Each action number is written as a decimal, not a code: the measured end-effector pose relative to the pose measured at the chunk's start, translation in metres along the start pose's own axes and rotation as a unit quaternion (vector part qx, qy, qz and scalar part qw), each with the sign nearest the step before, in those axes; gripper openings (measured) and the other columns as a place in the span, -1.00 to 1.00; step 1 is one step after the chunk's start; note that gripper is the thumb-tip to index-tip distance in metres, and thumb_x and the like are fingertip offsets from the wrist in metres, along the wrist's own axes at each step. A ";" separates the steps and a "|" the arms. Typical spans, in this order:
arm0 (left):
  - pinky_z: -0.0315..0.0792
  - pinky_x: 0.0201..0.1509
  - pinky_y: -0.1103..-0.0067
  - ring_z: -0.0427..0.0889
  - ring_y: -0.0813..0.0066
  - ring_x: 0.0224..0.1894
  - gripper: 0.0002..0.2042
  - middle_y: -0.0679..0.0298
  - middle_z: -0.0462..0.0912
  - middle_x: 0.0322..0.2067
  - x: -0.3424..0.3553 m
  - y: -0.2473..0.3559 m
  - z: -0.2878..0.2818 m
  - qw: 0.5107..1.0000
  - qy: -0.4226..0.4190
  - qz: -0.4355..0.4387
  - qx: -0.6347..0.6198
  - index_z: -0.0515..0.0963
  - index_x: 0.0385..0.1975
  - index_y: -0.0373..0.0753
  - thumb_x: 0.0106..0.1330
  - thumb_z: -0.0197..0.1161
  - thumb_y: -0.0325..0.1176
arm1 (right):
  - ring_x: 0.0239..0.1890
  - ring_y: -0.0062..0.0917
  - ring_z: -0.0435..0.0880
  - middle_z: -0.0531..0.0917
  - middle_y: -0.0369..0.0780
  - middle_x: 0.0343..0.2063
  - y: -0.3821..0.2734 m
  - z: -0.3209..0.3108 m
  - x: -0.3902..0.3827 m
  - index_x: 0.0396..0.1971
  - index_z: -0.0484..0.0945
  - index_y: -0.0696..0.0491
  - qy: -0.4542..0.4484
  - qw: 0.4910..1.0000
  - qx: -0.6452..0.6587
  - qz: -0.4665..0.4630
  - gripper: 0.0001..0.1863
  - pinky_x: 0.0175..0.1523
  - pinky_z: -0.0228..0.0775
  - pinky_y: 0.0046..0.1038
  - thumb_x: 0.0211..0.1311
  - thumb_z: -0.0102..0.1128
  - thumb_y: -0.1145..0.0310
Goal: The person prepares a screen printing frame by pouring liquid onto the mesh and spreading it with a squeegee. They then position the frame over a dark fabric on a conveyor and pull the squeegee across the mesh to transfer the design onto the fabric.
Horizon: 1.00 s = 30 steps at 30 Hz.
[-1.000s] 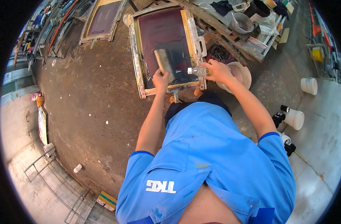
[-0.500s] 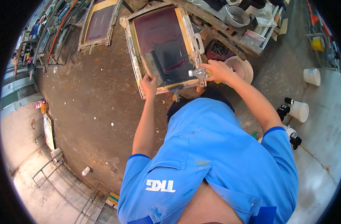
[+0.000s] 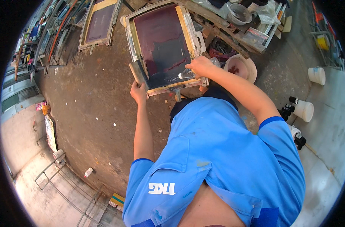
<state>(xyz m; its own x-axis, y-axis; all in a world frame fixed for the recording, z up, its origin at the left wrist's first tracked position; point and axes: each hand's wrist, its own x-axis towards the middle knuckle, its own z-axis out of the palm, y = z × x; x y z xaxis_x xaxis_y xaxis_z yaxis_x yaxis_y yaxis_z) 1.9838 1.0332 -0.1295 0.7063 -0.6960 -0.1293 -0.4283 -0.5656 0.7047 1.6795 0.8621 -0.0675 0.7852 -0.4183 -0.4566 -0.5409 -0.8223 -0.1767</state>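
Note:
A screen-printing frame (image 3: 185, 27) with dark maroon mesh (image 3: 156, 26) lies before me, its lower part coated in wet-looking black. My left hand (image 3: 139, 92) is closed around the handle of a squeegee (image 3: 137, 71), a flat wooden-edged blade held tilted at the frame's lower left side. In my right hand (image 3: 203, 67) is a clear plastic bottle (image 3: 187, 74) with a white cap end. It lies nearly level over the lower right of the mesh, its mouth turned left. The bottle's middle is hidden behind my fingers.
A wide pale tub (image 3: 251, 70) with reddish residue stands right of the frame. Beyond it, a wooden bench (image 3: 229, 39) carries a clear plastic container (image 3: 239, 15) and bags. Another screen frame (image 3: 81, 42) sits at far left. White buckets (image 3: 304, 112) line the right side.
The squeegee has moved left, off the mesh to the frame's left side. My right hand has brought the bottle left and over the mesh from the frame's right edge.

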 end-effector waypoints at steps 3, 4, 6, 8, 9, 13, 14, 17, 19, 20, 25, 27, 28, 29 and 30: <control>0.54 -0.09 0.37 0.75 0.21 -0.22 -0.68 0.06 0.77 -0.25 -0.005 0.002 0.020 1.000 0.011 -0.007 -0.011 0.66 -0.10 -0.35 0.17 0.38 -0.33 | -0.03 -0.31 0.69 0.66 -0.23 -0.19 0.010 0.011 -0.018 0.14 0.53 -0.24 0.065 0.998 0.023 -0.001 -0.30 -0.06 0.53 -0.22 -0.11 0.57 0.12; 0.53 -0.17 0.45 0.72 0.42 -0.28 -0.69 0.10 0.78 -0.30 -0.006 0.006 0.026 0.999 -0.020 -0.025 -0.036 0.68 -0.13 -0.37 0.18 0.40 -0.32 | -0.01 -0.32 0.67 0.64 -0.22 -0.16 0.015 0.015 -0.026 0.18 0.50 -0.28 0.087 0.995 0.036 0.016 -0.28 -0.06 0.52 -0.22 -0.08 0.55 0.10; 0.52 -0.19 0.46 0.69 0.47 -0.31 -0.71 0.13 0.77 -0.32 -0.015 0.011 0.049 0.997 -0.028 0.025 -0.074 0.68 -0.17 -0.38 0.18 0.39 -0.33 | 0.03 -0.35 0.63 0.58 -0.20 -0.10 0.018 0.019 -0.043 0.26 0.44 -0.36 0.130 0.989 0.062 0.043 -0.25 -0.06 0.51 -0.22 -0.02 0.51 0.07; 0.51 -0.24 0.50 0.66 0.50 -0.35 -0.73 0.17 0.76 -0.35 -0.022 0.031 0.076 0.988 -0.077 0.002 -0.131 0.67 -0.19 -0.41 0.18 0.37 -0.37 | 0.03 -0.33 0.62 0.56 -0.19 -0.09 0.022 0.017 -0.056 0.28 0.43 -0.39 0.151 0.980 0.102 0.079 -0.26 -0.03 0.50 -0.22 0.02 0.49 0.06; 0.51 -0.25 0.50 0.67 0.53 -0.36 -0.73 0.17 0.76 -0.39 -0.025 0.046 0.089 0.983 -0.081 -0.001 -0.166 0.67 -0.19 -0.40 0.18 0.37 -0.36 | 0.03 -0.32 0.62 0.55 -0.19 -0.09 0.024 0.016 -0.064 0.29 0.42 -0.41 0.160 0.975 0.121 0.099 -0.26 -0.01 0.50 -0.22 0.04 0.47 0.05; 0.51 -0.24 0.56 0.66 0.61 -0.34 -0.74 0.21 0.77 -0.35 -0.045 0.103 0.122 0.951 -0.129 -0.015 -0.280 0.66 -0.15 -0.42 0.21 0.38 -0.44 | 0.01 -0.25 0.62 0.56 -0.18 -0.10 0.032 0.013 -0.090 0.32 0.41 -0.38 0.249 0.929 0.247 0.119 -0.24 0.05 0.50 -0.24 0.06 0.48 0.07; 0.51 -0.24 0.57 0.65 0.61 -0.34 -0.75 0.22 0.77 -0.33 -0.048 0.109 0.128 0.938 -0.135 -0.020 -0.320 0.66 -0.14 -0.42 0.21 0.38 -0.46 | 0.00 -0.23 0.62 0.56 -0.18 -0.10 0.032 0.011 -0.093 0.33 0.41 -0.37 0.267 0.918 0.268 0.120 -0.24 0.05 0.50 -0.25 0.06 0.48 0.07; 0.53 -0.21 0.57 0.69 0.58 -0.30 -0.71 0.20 0.77 -0.28 -0.056 0.089 0.140 0.930 -0.175 -0.023 -0.321 0.63 -0.08 -0.43 0.22 0.39 -0.47 | -0.02 -0.22 0.62 0.57 -0.17 -0.10 0.026 0.005 -0.098 0.33 0.42 -0.31 0.283 0.897 0.312 0.133 -0.24 0.04 0.49 -0.26 0.06 0.49 0.08; 0.52 -0.24 0.58 0.67 0.60 -0.33 -0.73 0.23 0.76 -0.32 -0.058 0.075 0.131 0.942 -0.175 -0.003 -0.286 0.65 -0.11 -0.42 0.22 0.40 -0.45 | -0.03 -0.22 0.62 0.57 -0.16 -0.11 0.022 0.008 -0.104 0.34 0.43 -0.27 0.289 0.888 0.328 0.144 -0.24 0.03 0.48 -0.27 0.07 0.49 0.09; 0.51 -0.28 0.59 0.66 0.61 -0.36 -0.74 0.26 0.76 -0.35 -0.054 0.068 0.122 0.952 -0.164 0.013 -0.259 0.66 -0.14 -0.41 0.21 0.41 -0.43 | -0.03 -0.21 0.62 0.57 -0.16 -0.11 0.022 0.011 -0.108 0.34 0.43 -0.24 0.299 0.883 0.331 0.148 -0.24 0.03 0.48 -0.27 0.08 0.48 0.08; 0.50 -0.29 0.56 0.63 0.61 -0.37 -0.76 0.24 0.75 -0.41 -0.018 0.031 0.047 0.981 -0.064 0.026 -0.184 0.66 -0.20 -0.40 0.20 0.39 -0.39 | -0.04 -0.18 0.62 0.57 -0.14 -0.14 0.023 0.032 -0.122 0.34 0.42 -0.24 0.328 0.872 0.340 0.129 -0.24 0.03 0.47 -0.24 0.09 0.47 0.06; 0.50 -0.26 0.55 0.64 0.60 -0.36 -0.74 0.20 0.77 -0.38 -0.010 0.025 0.026 0.995 -0.004 0.022 -0.102 0.67 -0.16 -0.39 0.21 0.38 -0.39 | -0.05 -0.16 0.62 0.56 -0.13 -0.15 0.024 0.036 -0.126 0.35 0.41 -0.26 0.311 0.880 0.334 0.128 -0.23 0.03 0.47 -0.23 0.09 0.46 0.05; 0.49 -0.26 0.55 0.64 0.59 -0.36 -0.74 0.19 0.77 -0.37 -0.007 0.022 0.026 0.995 0.020 0.024 -0.098 0.67 -0.15 -0.38 0.21 0.38 -0.39 | -0.06 -0.16 0.62 0.55 -0.13 -0.17 0.026 0.037 -0.127 0.35 0.41 -0.28 0.287 0.893 0.321 0.129 -0.23 0.02 0.47 -0.22 0.08 0.47 0.05; 0.51 -0.26 0.47 0.68 0.50 -0.37 -0.74 0.14 0.77 -0.37 -0.009 0.016 0.026 0.996 0.018 0.023 -0.086 0.67 -0.15 -0.36 0.19 0.38 -0.38 | -0.08 -0.16 0.62 0.55 -0.13 -0.18 0.028 0.037 -0.126 0.35 0.41 -0.30 0.263 0.905 0.309 0.126 -0.22 0.01 0.47 -0.21 0.07 0.47 0.05; 0.53 -0.26 0.40 0.73 0.41 -0.37 -0.73 0.09 0.77 -0.38 -0.010 0.012 0.029 0.997 0.014 0.023 -0.077 0.67 -0.15 -0.35 0.18 0.38 -0.38 | -0.09 -0.16 0.62 0.54 -0.13 -0.20 0.029 0.034 -0.124 0.35 0.40 -0.31 0.239 0.917 0.294 0.125 -0.22 0.00 0.47 -0.20 0.06 0.47 0.05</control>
<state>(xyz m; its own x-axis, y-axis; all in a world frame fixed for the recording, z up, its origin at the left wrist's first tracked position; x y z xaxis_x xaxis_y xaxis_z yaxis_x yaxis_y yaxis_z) 1.9550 1.0205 -0.1403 0.7034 -0.7066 -0.0764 -0.3711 -0.4568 0.8084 1.5558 0.9034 -0.0454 0.5812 -0.8021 -0.1374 -0.6804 -0.3864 -0.6227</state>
